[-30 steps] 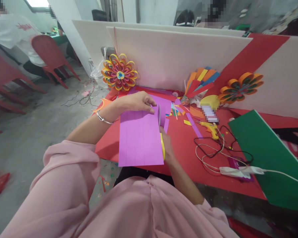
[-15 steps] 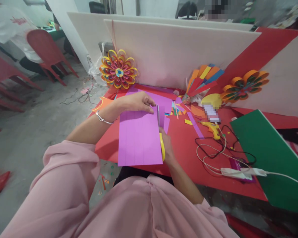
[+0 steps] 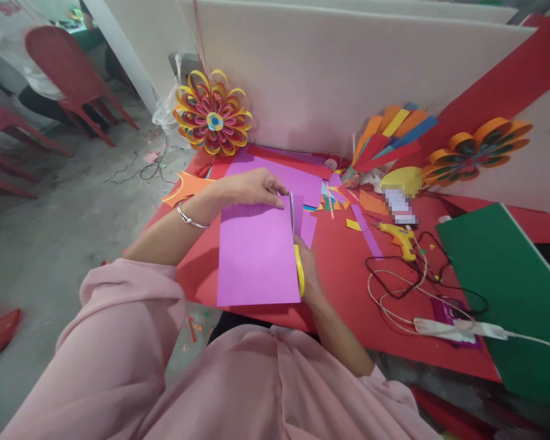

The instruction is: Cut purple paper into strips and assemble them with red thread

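Observation:
A sheet of purple paper (image 3: 256, 256) hangs over the near edge of the red-covered table, with faint lines running down it. My left hand (image 3: 259, 188) grips its top edge, thumb in front and fingers bent. Yellow-handled scissors (image 3: 299, 272) stand upright along the paper's right side, their blades at the cut between the sheet and a narrow purple strip (image 3: 299, 211). Around the handles my right hand (image 3: 308, 266) is closed, its fingers partly hidden behind the paper.
Behind lies more purple paper (image 3: 279, 174) among paper scraps. A paper-loop flower (image 3: 214, 121) hangs at the left; another (image 3: 479, 150) leans at the right. A yellow glue gun (image 3: 398, 239), tangled cables, a power strip (image 3: 461, 328) and a green board (image 3: 508, 287) occupy the right side.
My view has tilted downward, so the table's far side and backboard sit differently in the picture. Both hands, the purple paper and the scissors keep nearly the same position.

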Demonstrator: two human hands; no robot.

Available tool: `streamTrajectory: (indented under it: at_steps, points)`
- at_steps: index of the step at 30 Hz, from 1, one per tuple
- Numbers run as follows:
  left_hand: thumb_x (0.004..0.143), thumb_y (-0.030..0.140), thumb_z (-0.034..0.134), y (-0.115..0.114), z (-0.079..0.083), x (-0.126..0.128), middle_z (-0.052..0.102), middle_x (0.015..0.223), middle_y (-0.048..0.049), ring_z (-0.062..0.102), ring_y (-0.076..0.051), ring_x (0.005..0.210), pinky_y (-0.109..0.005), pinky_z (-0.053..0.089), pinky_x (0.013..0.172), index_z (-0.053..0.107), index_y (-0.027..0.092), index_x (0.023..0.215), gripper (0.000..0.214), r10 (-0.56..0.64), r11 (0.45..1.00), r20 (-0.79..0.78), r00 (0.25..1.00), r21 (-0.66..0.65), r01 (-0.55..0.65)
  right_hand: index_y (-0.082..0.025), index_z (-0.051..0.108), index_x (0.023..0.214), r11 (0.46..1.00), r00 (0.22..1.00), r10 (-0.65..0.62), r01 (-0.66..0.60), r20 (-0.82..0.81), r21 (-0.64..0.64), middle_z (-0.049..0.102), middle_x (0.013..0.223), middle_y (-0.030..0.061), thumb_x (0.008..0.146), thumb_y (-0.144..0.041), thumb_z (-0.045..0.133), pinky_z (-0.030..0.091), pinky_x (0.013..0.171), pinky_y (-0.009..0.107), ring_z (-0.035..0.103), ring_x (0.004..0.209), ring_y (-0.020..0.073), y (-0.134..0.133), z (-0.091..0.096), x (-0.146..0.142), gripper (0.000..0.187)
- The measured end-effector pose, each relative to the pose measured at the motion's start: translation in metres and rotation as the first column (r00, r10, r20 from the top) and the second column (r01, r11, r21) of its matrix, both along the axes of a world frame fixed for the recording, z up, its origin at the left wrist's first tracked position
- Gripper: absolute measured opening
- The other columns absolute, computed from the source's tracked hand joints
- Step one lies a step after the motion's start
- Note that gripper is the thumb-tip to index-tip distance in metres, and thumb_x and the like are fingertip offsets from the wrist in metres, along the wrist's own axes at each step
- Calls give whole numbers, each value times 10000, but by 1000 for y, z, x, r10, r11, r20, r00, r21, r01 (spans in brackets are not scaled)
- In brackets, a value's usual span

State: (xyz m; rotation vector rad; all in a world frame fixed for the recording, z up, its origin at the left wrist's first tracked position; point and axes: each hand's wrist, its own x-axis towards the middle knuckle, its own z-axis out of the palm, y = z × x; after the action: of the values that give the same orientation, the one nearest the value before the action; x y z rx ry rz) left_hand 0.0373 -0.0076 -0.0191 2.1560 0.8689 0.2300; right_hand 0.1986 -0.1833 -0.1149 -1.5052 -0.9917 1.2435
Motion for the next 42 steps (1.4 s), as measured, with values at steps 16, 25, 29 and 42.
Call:
streamTrajectory:
  at_steps: [16,25,29,42]
  points:
    - [772,417,745,37,-39,-3,715,756,4,611,-146,722,-265,485,690,752,196,859,237,39,999,169,985,-23,-35,-221,661,1095,983,997,71,-68,-6,169,612,644,-64,703,-530,884,447,499,265,560,507,129,57,-13,31,547]
    - [1029,570,477,66,-103,0,670,1424,-173,620,-213,1292,-335,516,1000,610,202,1385,529,537,746,493,685,102,-658,-189,673,1065,914,982,-168,122,88,388,528,718,-70,743,-457,793,410,607,286,472,611,114,147,-49,78,436]
    - [880,763,616,71,-152,14,729,1290,-154,722,-225,1048,-306,556,791,662,200,1288,697,728,673,588,353,-516,-530,-202,664,1056,896,957,-265,201,114,397,551,759,-46,702,-562,792,423,613,300,484,637,135,186,-65,95,521]
    - [608,388,969,60,-191,41,819,889,-68,767,-242,844,-397,602,872,782,146,977,480,795,570,457,400,-788,-233,-256,645,1072,907,956,-294,280,-3,313,559,723,-64,697,-553,841,493,591,311,552,595,142,214,-98,106,517]
